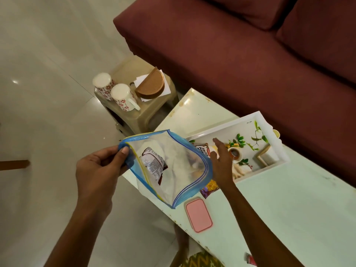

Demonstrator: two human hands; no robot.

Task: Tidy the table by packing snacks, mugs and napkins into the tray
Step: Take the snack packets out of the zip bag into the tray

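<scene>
My left hand (100,168) pinches the blue rim of a clear zip bag (173,170), held open over the table's near edge. A snack packet (154,164) lies inside the bag. My right hand (221,160) hovers with fingers spread beside the bag's far edge, over the left end of the white tray (269,120). A salted peanuts packet (202,150) lies in the tray by my right hand. Two white mugs with red flowers, one (104,83) and the other (123,96), stand upside down on a stool, beside a wooden napkin holder (151,87) with white napkins.
A pink lidded box (198,214) lies on the pale table (289,199) near its front edge. A purple and yellow snack packet (209,187) sits under my right wrist. The beige stool (146,112) stands left of the table. A maroon sofa (250,54) runs behind.
</scene>
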